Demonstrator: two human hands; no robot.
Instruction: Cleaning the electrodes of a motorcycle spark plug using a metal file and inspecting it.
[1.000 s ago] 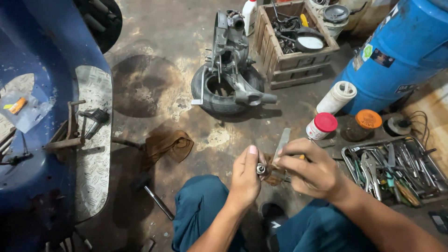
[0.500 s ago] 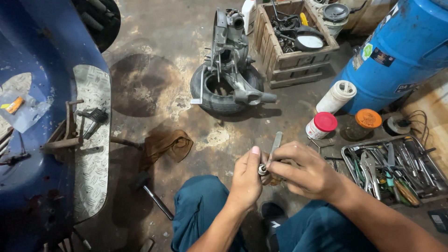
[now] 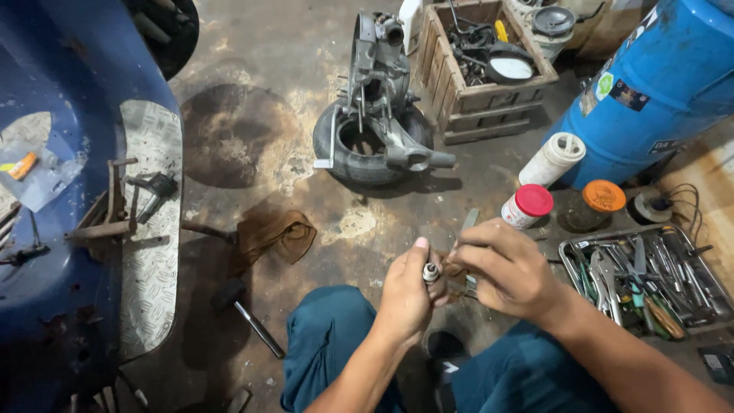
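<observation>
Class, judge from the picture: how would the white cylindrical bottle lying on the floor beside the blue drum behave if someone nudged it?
The white cylindrical bottle lies on its side, so it would probably roll. It looks like plastic, so likely light. The blue drum close behind might stop it.

Blue drum (image 3: 657,84), upper right: carries a round green sticker (image 3: 606,84) beside a dark rectangular label (image 3: 630,95), with a further dark label (image 3: 664,145) lower on its side. White cylindrical container (image 3: 552,159), leaning at the drum's foot. White jar with red lid (image 3: 526,206), on the floor just below it. Orange-lidded tin (image 3: 600,200), to the jar's right. Clear plastic bag (image 3: 38,174) with an orange item inside, far left on the blue bodywork.
</observation>
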